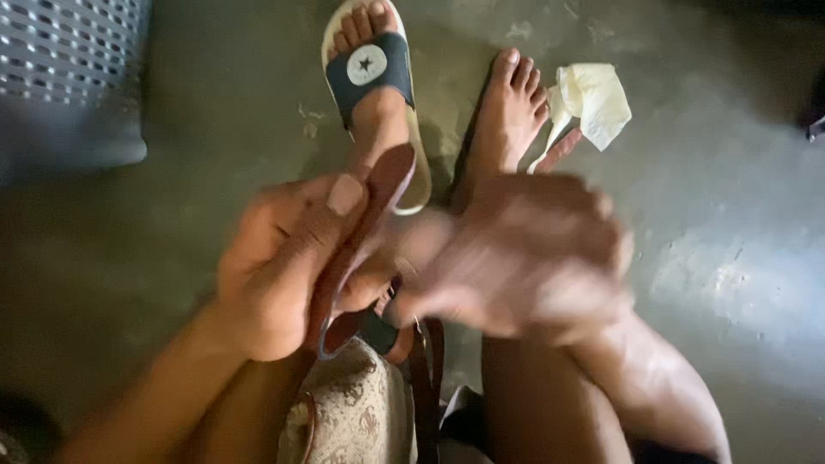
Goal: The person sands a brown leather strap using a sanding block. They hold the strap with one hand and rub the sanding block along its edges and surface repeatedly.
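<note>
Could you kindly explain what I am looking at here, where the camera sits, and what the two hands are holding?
There is no machine here; the one picture comes from a camera on a person's head, looking down at their own lap and feet. The left hand grips a reddish-brown strap that belongs to a patterned beige bag on the lap. The right hand is blurred by motion and seems to touch the same strap. On the grey floor are a foot in a dark slide sandal, a bare foot, a crumpled pale cloth and a perforated grey basket.
</note>
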